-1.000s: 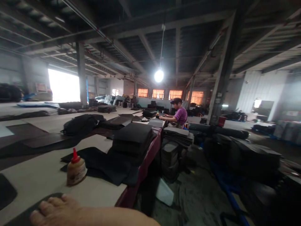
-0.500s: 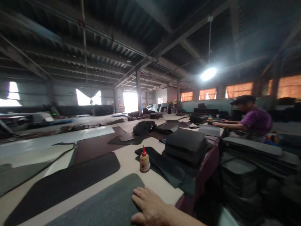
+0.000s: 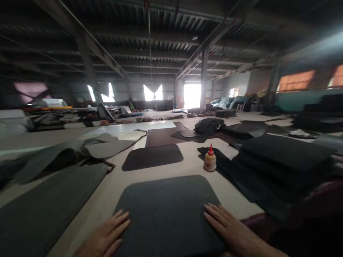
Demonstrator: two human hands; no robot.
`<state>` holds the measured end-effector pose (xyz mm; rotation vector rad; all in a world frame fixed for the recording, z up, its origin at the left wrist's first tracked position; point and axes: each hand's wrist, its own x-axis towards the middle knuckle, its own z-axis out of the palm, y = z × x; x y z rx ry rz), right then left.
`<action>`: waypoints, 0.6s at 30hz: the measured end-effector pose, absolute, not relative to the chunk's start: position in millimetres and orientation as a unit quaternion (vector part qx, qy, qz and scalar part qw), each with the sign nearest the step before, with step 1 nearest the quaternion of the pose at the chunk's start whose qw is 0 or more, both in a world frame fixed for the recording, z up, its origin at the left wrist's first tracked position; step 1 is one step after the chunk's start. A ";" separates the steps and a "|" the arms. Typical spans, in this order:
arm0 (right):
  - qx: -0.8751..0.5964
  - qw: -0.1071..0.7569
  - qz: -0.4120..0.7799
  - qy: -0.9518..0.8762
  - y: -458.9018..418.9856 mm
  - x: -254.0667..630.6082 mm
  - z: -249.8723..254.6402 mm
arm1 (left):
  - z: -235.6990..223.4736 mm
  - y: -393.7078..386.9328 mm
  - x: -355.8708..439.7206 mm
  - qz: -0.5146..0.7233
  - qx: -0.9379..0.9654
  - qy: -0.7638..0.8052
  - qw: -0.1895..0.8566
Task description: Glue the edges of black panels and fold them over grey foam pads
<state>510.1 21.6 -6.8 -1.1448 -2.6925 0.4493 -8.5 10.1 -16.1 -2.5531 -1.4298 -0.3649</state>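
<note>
A dark grey sheet with rounded corners lies flat on the pale tabletop right before me. On its left edge rests my left hand, fingers stretched out and slightly spread. My right hand lies flat along the opposite edge, its fingertips on the sheet. Neither hand grips anything. Beyond the sheet, to the right, stands an upright squeeze bottle with a red nozzle and yellowish, stained sides. A smaller dark panel with rounded corners lies farther back.
A tall stack of black sheets stands at right, with loose black pieces beside the bottle. Grey sheets lie at left, some curled. A dark bundle sits farther back. Columns rise beyond the table.
The view has swung left, so the co-worker in purple is out of frame. My left hand has come into view on the sheet's left edge; my right hand stays on its right edge.
</note>
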 end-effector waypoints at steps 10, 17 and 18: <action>-0.395 0.170 0.109 -0.896 29.1 543.3 13.0 | 44.4 -62.1 36.2 -0.066 -0.893 -0.442 -0.061; -0.388 0.221 0.083 -0.891 75.2 534.2 72.5 | 74.5 -44.2 26.0 -0.141 -0.835 -0.519 -0.120; -0.381 0.230 0.084 -0.892 82.6 527.9 85.8 | 84.3 -36.4 24.4 -0.148 -0.821 -0.535 -0.132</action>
